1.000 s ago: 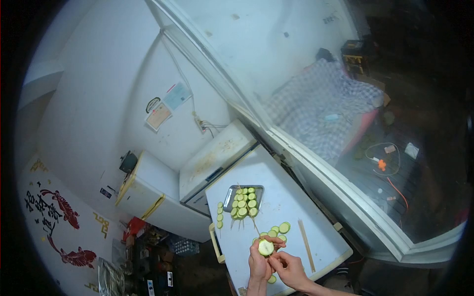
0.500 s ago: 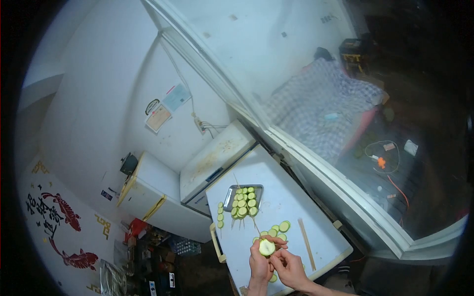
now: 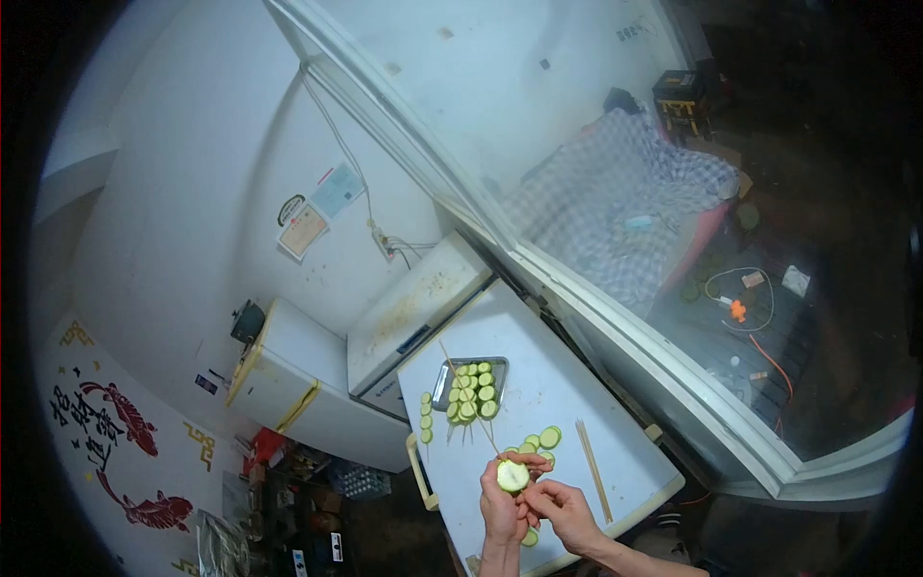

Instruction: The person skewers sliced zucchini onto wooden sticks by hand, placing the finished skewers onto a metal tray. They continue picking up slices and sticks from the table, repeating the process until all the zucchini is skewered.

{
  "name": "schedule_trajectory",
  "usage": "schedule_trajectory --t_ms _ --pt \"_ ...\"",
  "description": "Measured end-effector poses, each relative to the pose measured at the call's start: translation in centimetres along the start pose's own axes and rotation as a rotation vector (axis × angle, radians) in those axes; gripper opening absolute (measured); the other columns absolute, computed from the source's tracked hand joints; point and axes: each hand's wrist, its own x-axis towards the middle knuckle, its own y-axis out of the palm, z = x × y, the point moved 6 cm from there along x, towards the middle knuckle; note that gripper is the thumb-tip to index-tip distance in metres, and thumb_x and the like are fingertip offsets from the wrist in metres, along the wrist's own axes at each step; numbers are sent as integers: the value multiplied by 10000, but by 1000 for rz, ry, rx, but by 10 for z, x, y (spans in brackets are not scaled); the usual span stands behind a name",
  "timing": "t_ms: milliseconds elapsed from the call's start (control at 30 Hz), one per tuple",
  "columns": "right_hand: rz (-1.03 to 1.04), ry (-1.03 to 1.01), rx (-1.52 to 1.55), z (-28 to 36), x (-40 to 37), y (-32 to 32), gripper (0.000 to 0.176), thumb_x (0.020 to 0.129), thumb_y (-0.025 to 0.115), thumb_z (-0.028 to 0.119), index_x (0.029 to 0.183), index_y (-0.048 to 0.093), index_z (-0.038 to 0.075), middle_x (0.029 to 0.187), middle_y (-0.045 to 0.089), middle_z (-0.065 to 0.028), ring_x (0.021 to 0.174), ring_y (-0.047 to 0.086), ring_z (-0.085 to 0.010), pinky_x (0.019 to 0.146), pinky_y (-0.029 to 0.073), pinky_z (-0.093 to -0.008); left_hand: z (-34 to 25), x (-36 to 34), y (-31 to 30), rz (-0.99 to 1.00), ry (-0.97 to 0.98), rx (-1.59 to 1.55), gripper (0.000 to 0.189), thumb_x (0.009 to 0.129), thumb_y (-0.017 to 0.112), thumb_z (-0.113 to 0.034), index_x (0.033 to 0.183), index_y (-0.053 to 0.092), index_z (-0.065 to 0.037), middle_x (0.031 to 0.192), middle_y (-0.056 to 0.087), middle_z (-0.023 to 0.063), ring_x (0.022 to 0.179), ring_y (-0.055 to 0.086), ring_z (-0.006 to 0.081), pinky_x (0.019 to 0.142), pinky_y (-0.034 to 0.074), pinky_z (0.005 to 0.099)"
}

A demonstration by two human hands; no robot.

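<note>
A pale green zucchini slice is gripped by its edge in my left hand, cut face up. From it a thin wooden skewer slants up and away over the tabletop. My right hand is closed in a pinch at the slice's lower edge, against the left fingers; what its fingertips hold is hidden. Loose zucchini slices lie just beyond my hands, and another slice is partly covered below them. Bare skewers lie right of my hands.
Skewered slices are piled on a metal tray farther up the white table. One more filled skewer lies at its left side. A white freezer adjoins the far end, and a glass partition frame runs along the right.
My right hand's grip has shifted slightly at the slice's lower edge. The slice stays in my left hand, and the whole view has moved a little.
</note>
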Motion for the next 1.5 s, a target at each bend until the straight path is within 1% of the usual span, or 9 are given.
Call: schedule_trajectory --t_ms 367,467,700,1000,1067,1167,1233,1267,1500 --pt "-200 -105 -139 -4 1 -5 131 975 603 91 928 626 -29 763 649 -44 637 548 -67 562 406 -201 13 0 2 13 34 27 443 1037 202 -371 1037 491 -36 995 635 196 970 636 320 904 508 433" --pt "-182 -89 -147 -2 0 -7 154 970 598 89 914 643 -47 758 644 -39 681 590 -73 620 470 -209 13 1 -1 -10 11 28 451 1038 204 -383 1042 492 -36 1009 635 199 994 640 328 906 510 429" --pt "-48 -47 -5 2 7 -6 272 1020 509 156 959 662 -61 761 643 -46 658 541 -82 610 430 -224 9 5 -4 -24 -12 -9 440 1042 224 -387 1049 496 -41 1045 643 207 985 647 321 895 527 399" --pt "-68 -36 -208 10 9 -16 264 1005 511 144 934 673 -52 772 660 -43 631 539 -77 591 430 -227 5 8 -3 -1 -81 45 433 1043 229 -373 1018 502 -38 1048 640 228 1013 636 330 884 530 416" --pt "-302 -149 -620 40 7 -35 294 1028 506 210 962 666 -28 776 675 -51 625 533 -74 540 417 -236 8 9 -9 27 -70 52 431 1043 233 -354 1003 512 -27 1045 639 235 1018 625 333 911 510 431" --pt "-389 -301 -530 65 39 -67 290 1026 514 229 1007 673 -13 802 684 -51 644 540 -54 520 396 -209 16 -3 -8 85 -138 13 419 1034 262 -303 957 540 1 1034 635 246 1013 590 333 969 451 455" --pt "-335 -362 -464 83 62 -59 294 1031 515 239 1066 670 -8 800 675 -36 633 528 -42 522 379 -193 33 -16 -3 144 -307 -47 417 1022 235 -288 958 534 -4 1041 641 235 998 597 322 975 454 433" --pt "-352 -369 -469 88 72 -59 294 1031 515 239 1066 670 -8 800 675 -36 633 528 -42 522 379 -193 35 -28 10 144 -352 -114 312 1027 389 -262 969 551 -2 963 652 183 899 603 235 868 489 346" --pt "-166 -335 -336 99 100 -61 264 1019 536 206 1039 680 -14 709 636 -9 553 416 -22 498 324 -205 71 -67 14 174 -410 -167 393 1042 378 -304 1001 616 6 1015 671 161 960 639 285 892 509 406"
